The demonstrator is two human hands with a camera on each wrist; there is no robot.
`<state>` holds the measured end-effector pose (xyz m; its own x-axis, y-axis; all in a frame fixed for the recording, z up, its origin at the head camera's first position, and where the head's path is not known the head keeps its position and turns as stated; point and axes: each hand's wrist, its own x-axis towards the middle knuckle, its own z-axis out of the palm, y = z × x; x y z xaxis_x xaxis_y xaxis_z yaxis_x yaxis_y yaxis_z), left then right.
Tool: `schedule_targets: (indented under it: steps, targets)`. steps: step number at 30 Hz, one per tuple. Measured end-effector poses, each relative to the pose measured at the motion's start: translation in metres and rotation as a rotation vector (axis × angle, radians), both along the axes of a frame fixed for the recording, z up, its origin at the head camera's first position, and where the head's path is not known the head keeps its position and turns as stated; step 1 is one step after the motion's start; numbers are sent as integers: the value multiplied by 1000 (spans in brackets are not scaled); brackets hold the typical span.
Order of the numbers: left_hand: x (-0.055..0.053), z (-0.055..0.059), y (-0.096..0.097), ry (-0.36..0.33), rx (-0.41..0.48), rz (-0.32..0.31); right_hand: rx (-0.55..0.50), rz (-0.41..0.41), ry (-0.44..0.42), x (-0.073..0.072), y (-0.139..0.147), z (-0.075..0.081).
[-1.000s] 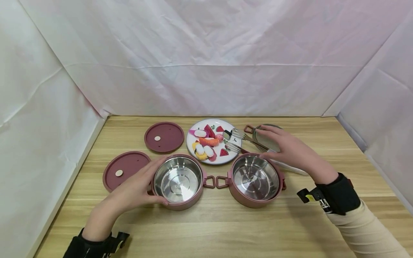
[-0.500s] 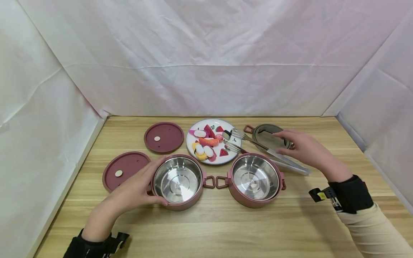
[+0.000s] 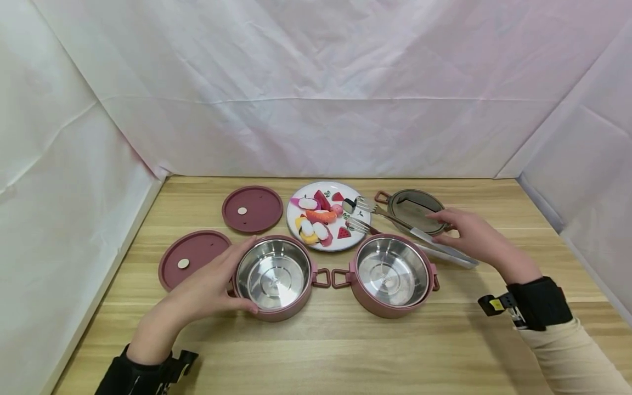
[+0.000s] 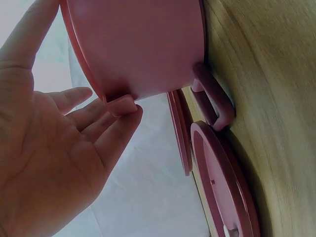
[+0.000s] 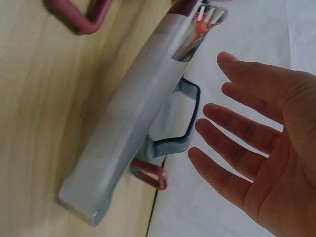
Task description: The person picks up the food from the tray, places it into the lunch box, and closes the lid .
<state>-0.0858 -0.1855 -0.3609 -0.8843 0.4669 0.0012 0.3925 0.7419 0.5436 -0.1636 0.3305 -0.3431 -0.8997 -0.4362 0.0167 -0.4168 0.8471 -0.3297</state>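
Note:
My left hand [image 3: 207,291] spans the left side of a pink two-handled pot [image 3: 301,299], thumb at its front rim and fingertips at its far rim. The pot's inside is steel. A matching pot [image 3: 385,304] stands to its right. My right hand [image 3: 474,236] is just above the right end of tongs [image 3: 444,248] with forked tips, fingers spread and apart in the right wrist view. Behind the tongs lies a round, dark, see-through lid-like piece [image 3: 417,208] with a clear loop handle [image 5: 192,118] on top and pinkish side handles. My fingertips overlap its right edge.
Two maroon discs [image 3: 259,206] lie at the left, each with a pale round spot. A white plate [image 3: 326,247] behind the pots bears toy food pieces [image 3: 321,216]; the forked tips of the tongs overlap its right edge. White cloth walls [image 3: 316,137] enclose the wooden table [image 3: 345,362].
My right hand has left the right pot's rim and moved right, then slightly down toward the end of the tongs. The left hand stays at the left pot.

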Motion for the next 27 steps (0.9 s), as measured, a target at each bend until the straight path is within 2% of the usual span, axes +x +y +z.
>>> schedule_targets:
  steps: [12,19,27]
  targets:
    - [-2,-1,1,-14,-9,1,-8,-8,-89,1,9,-25]
    - [-1,-2,0,-3,0,-6,-18,13,-42,3,9,-39]
    - [-1,-2,0,-8,3,-6,-51,24,-45,2,10,-50]
